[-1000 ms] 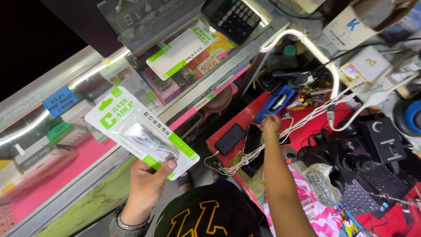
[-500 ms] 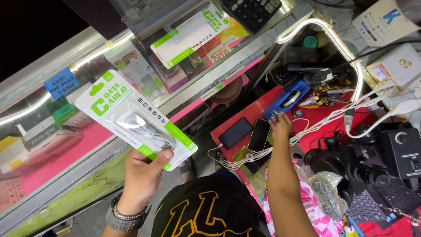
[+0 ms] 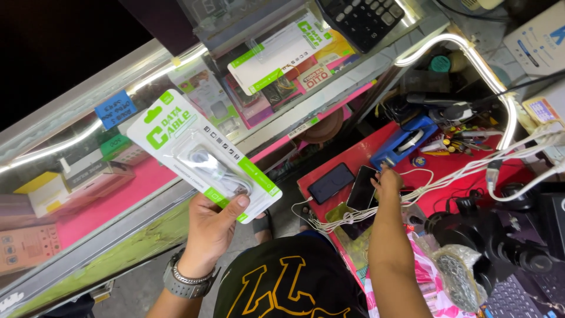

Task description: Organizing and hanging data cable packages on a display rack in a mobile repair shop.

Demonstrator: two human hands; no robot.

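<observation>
My left hand (image 3: 213,231) grips the lower end of a white and green blister pack (image 3: 200,154) with a coiled white cable inside, held up over the glass counter. My right hand (image 3: 386,181) reaches out over the red table (image 3: 353,159), its fingers down among the white charging cables (image 3: 412,185) beside a dark phone (image 3: 361,188). Whether it grips a cable end I cannot tell. A second black phone (image 3: 331,182) lies just to the left, and a blue tape dispenser (image 3: 403,142) stands beyond the hand.
A glass display counter (image 3: 76,171) with boxed accessories runs along the left. A black calculator (image 3: 360,19) sits on its top. Tools and pens (image 3: 459,138), a lit curved tube light (image 3: 471,59), a black camera (image 3: 488,235) and a keyboard (image 3: 524,294) crowd the right.
The view has shifted, so everything sits further right and lower. My left hand still holds the cable pack. My right hand stays among the white cables near the phones.
</observation>
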